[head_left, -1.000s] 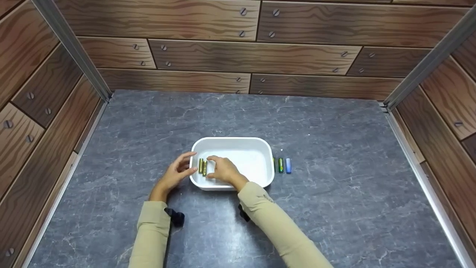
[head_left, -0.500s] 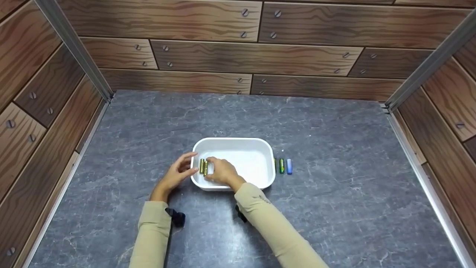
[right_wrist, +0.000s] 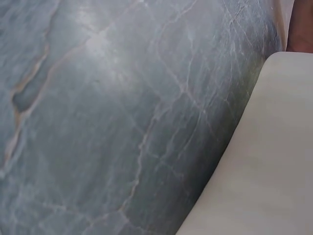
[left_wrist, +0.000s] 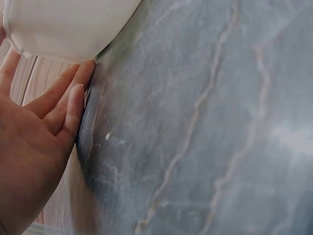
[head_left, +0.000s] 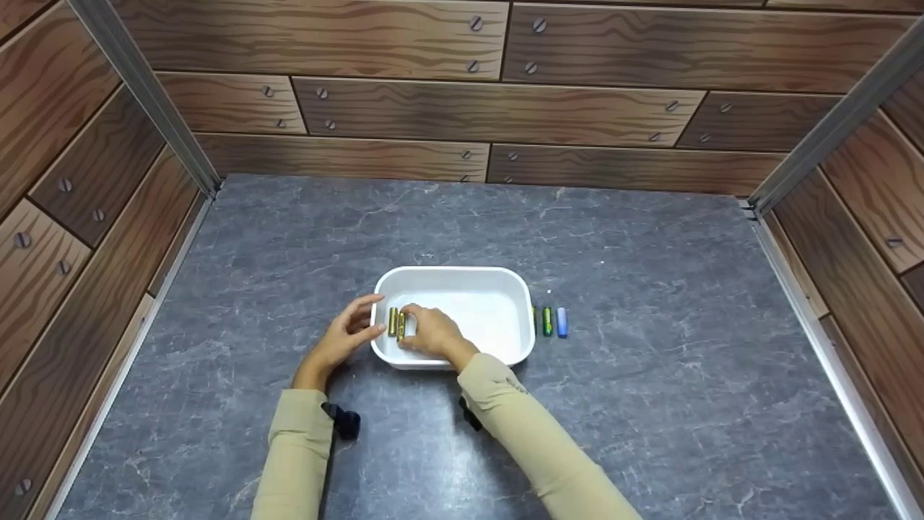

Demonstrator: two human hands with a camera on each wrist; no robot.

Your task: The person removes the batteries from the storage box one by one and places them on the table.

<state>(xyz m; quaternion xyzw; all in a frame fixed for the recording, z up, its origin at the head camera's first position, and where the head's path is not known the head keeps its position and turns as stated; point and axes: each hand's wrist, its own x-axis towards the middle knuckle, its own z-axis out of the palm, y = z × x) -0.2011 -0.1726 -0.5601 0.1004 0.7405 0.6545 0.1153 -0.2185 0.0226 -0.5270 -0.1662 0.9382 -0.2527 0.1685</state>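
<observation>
A white rectangular tray [head_left: 498, 318] with rounded corners sits mid-table in the head view. Two gold batteries [head_left: 393, 322] lie side by side near its left wall. My right hand [head_left: 433, 334] reaches into the tray, thumb and index finger at the two ends of the right-hand gold battery [head_left: 401, 326]. My left hand [head_left: 339, 341] is at the tray's left side, index finger and thumb at the rim. In the left wrist view its other fingers [left_wrist: 54, 100] extend fairly straight along the tray's outer wall. The right wrist view shows mainly the tray wall [right_wrist: 264, 161].
Just right of the tray lie a green battery [head_left: 547, 321] and a blue battery [head_left: 561, 323]; another one shows partly behind the tray's rim. Grey marbled tabletop [head_left: 650, 361] extends all round. Wood-patterned panels [head_left: 498, 112] enclose the back and sides.
The right hand's thumb and index finger have closed in slightly on the right-hand gold battery. The left hand keeps its place at the tray; the head view has shifted a little.
</observation>
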